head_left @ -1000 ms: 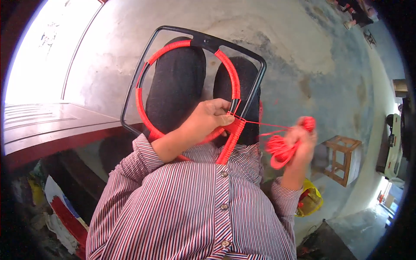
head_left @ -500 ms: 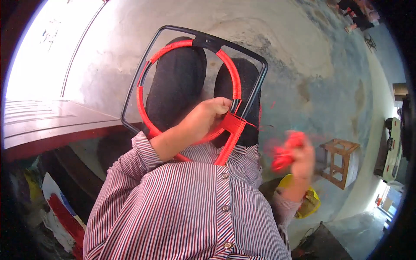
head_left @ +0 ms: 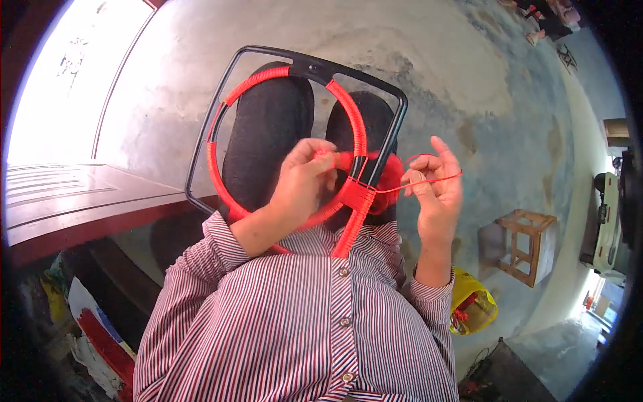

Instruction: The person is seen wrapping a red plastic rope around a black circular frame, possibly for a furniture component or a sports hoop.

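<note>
Black frame [head_left: 398, 120] with red-wrapped ring [head_left: 357, 124] is rested across the thighs [head_left: 268, 134]. Blurred red cord bundle [head_left: 392, 177] is pinched by left hand [head_left: 301, 181]; strand [head_left: 450, 177] is looped over right hand [head_left: 439, 194], whose grip cannot be told.

The frame [head_left: 313, 68] lies across the 2 thighs [head_left: 264, 141], with the ring [head_left: 351, 110] and the left hand [head_left: 300, 181] within its outline. Just right of the frame is the right hand [head_left: 437, 191]; farther right stands the stool [head_left: 530, 224] on the floor [head_left: 469, 87]. Left of the frame is the panel [head_left: 87, 191].
</note>
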`<action>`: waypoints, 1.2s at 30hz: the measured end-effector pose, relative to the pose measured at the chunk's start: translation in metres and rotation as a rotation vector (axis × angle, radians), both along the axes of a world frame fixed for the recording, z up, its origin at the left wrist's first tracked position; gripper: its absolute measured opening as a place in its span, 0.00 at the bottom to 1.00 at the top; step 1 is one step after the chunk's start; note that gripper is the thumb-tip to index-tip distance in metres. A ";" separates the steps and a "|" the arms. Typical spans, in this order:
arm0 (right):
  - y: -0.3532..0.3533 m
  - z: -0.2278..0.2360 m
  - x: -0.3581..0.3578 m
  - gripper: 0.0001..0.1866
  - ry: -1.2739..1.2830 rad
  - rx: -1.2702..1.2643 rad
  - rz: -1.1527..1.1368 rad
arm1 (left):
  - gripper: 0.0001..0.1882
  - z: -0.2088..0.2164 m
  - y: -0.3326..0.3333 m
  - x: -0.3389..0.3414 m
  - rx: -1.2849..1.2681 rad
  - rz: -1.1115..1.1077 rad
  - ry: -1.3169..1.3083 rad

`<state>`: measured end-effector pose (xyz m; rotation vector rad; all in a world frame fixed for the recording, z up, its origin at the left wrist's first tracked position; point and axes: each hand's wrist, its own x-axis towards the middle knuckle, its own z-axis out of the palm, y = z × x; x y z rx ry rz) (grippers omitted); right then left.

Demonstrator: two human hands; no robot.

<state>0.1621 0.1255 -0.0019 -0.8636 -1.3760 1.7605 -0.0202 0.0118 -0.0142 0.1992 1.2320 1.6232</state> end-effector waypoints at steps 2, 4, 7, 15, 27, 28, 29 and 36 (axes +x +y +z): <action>-0.002 0.006 -0.012 0.31 -0.189 0.494 0.075 | 0.11 0.002 -0.009 0.008 0.070 -0.029 0.264; -0.017 0.014 -0.036 0.29 -0.452 1.084 0.191 | 0.15 -0.001 -0.011 0.007 0.271 -0.086 0.820; -0.020 0.007 -0.049 0.25 -0.561 1.155 0.308 | 0.13 0.001 -0.011 0.010 0.381 -0.065 0.608; 0.012 0.000 0.009 0.12 -0.374 0.618 0.214 | 0.06 -0.007 -0.006 0.000 0.153 -0.037 0.202; 0.071 -0.041 0.123 0.15 0.472 -0.370 -0.260 | 0.24 -0.001 0.010 0.005 0.082 -0.303 -0.222; 0.065 -0.052 0.118 0.16 0.428 -0.406 -0.230 | 0.25 -0.005 0.009 0.002 0.106 -0.354 -0.237; 0.058 -0.061 0.113 0.17 0.385 -0.442 -0.202 | 0.27 -0.006 0.009 0.002 0.130 -0.406 -0.251; -0.016 -0.039 0.020 0.08 -0.171 -0.182 0.333 | 0.24 0.003 0.009 0.002 0.054 -0.443 -0.230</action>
